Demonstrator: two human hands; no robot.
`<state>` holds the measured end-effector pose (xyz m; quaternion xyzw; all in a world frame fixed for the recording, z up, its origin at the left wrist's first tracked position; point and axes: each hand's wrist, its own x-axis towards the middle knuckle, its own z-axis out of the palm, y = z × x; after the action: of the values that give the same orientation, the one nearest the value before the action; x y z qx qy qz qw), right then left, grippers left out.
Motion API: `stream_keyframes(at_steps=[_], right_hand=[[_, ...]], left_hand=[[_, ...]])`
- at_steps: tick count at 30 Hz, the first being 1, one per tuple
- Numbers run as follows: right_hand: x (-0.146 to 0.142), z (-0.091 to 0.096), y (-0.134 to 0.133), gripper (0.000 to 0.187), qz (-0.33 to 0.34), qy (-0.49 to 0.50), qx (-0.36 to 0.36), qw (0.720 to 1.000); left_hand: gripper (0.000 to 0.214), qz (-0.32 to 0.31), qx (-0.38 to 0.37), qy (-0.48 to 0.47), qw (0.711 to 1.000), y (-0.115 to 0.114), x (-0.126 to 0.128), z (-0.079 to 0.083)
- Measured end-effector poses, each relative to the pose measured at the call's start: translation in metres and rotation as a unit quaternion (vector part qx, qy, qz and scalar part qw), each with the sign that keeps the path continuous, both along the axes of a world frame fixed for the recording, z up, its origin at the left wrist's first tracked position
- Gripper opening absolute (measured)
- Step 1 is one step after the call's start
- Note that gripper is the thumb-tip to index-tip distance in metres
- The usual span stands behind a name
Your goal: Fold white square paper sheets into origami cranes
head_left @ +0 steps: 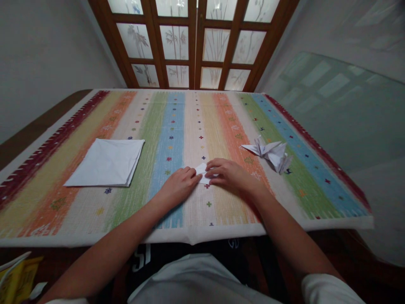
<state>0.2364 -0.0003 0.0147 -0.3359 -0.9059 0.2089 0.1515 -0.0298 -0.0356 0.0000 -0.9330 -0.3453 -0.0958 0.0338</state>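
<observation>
A small folded piece of white paper lies on the tablecloth in front of me, partly covered by my fingers. My left hand grips its left side, fingers curled together at the edge. On the opposite side my right hand has its fingers bent over the paper, pressing or pinching it; the exact fingertip contact is partly hidden. To the right sit folded white paper cranes, close together. A stack of white paper sheets lies flat to the left.
A striped, colourful tablecloth covers the table, its white front edge close to my body. Wooden doors with glass panes stand beyond the far edge. A glass panel leans by the right wall. Something yellow is at lower left.
</observation>
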Motion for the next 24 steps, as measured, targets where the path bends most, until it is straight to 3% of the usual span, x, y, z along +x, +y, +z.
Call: stream_keyframes(at_steps=[6,11,17,24], right_hand=[[0.006,-0.003,0.004,0.041,0.013,0.01,-0.043,0.999],[0.004,-0.003,0.003,0.023,-0.002,0.019,-0.022,1.0],[0.001,-0.003,-0.001,0.016,0.0,0.035,0.01,0.999],[-0.005,-0.005,-0.002,0.028,-0.019,0.026,0.032,0.999]], left_hand=[[0.023,-0.007,-0.02,-0.025,0.999,-0.001,0.001,-0.001],[0.026,-0.007,-0.032,-0.029,0.999,-0.001,0.001,0.001],[0.029,0.007,-0.063,-0.051,0.997,-0.002,-0.001,0.004],[0.024,0.03,-0.028,-0.046,0.998,0.001,0.002,-0.001]])
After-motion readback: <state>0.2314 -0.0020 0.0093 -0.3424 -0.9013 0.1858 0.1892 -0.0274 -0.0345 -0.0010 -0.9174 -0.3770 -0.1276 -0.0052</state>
